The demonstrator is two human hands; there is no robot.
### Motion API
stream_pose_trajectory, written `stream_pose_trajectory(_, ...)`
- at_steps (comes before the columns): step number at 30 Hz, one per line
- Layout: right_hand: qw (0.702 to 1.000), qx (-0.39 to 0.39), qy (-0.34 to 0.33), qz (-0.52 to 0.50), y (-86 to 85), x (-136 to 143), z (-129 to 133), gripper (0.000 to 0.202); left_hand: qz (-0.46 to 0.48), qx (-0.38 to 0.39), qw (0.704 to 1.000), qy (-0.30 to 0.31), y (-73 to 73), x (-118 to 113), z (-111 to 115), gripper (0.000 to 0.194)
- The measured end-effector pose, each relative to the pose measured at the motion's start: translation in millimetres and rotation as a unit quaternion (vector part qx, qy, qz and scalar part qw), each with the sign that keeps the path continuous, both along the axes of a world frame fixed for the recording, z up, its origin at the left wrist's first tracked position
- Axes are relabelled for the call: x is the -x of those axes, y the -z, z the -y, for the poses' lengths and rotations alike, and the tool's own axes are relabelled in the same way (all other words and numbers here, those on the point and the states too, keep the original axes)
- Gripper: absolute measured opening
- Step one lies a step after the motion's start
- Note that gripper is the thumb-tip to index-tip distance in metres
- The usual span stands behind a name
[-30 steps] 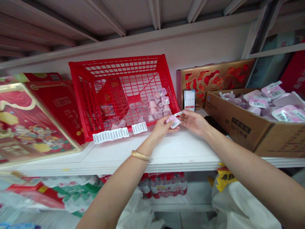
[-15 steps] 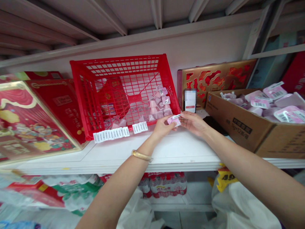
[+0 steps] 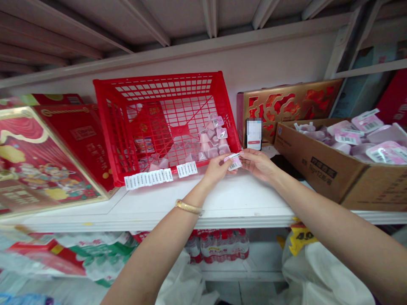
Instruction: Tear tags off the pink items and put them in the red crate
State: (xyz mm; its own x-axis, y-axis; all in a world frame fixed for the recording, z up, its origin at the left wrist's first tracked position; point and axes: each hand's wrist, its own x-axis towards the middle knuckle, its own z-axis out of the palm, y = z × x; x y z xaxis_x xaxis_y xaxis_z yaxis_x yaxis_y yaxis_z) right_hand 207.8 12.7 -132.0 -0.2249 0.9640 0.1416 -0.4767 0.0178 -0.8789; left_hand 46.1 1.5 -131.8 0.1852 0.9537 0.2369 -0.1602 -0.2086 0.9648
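Just in front of the basket's near right corner, my left hand (image 3: 216, 169) pinches a small pink jelly cup (image 3: 234, 163), its printed lid with a barcode facing up. A narrow white sticker (image 3: 235, 155) lies along the far edge of that lid. My right hand (image 3: 256, 162) has its thumb and fingertips closed on the sticker's right end. Beside both hands stands the red plastic basket (image 3: 168, 78), with several pink jelly cups (image 3: 212, 142) piled at its right. A row of white barcode stickers (image 3: 149, 178) hangs along its front rim, with a shorter group (image 3: 187, 169) alongside.
To the right, an open cardboard box (image 3: 313, 165) is full of labelled jelly cups. A phone (image 3: 253, 134) leans upright before a gold and red gift box (image 3: 286, 106). Red gift boxes (image 3: 54, 156) stand left on the white shelf (image 3: 178, 207). Bottled drinks (image 3: 222, 248) sit below.
The jelly cup has tilted slightly in my left hand, so the barcode on its lid shows more clearly. Both hands stay in nearly the same place.
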Motion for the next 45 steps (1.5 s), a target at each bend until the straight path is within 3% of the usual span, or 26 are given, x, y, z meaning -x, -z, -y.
stream_pose_trajectory(12, 1.000, -0.011, 0.019, 0.005, 1.2, 1.9, -0.4, 0.030, -0.018, -0.014, 1.000, -0.013, 2.8, -0.1, -3.8, 0.026)
stream_pose_trajectory(23, 0.995, -0.014, 0.092, 0.021, -0.5, 4.4, -2.1, 0.016, -0.009, -0.001, 1.000, -0.015, -0.1, 1.4, -2.2, 0.025)
stream_pose_trajectory(34, 0.992, -0.069, 0.039, 0.094, 1.9, 3.7, 0.5, 0.033, -0.044, -0.002, 0.999, -0.006, 3.6, -1.6, -3.5, 0.027)
stream_pose_trajectory(45, 0.990, -0.076, 0.033, 0.115, 2.8, 5.5, 2.0, 0.030, -0.044, 0.019, 0.999, -0.002, 0.3, -1.0, -0.5, 0.026)
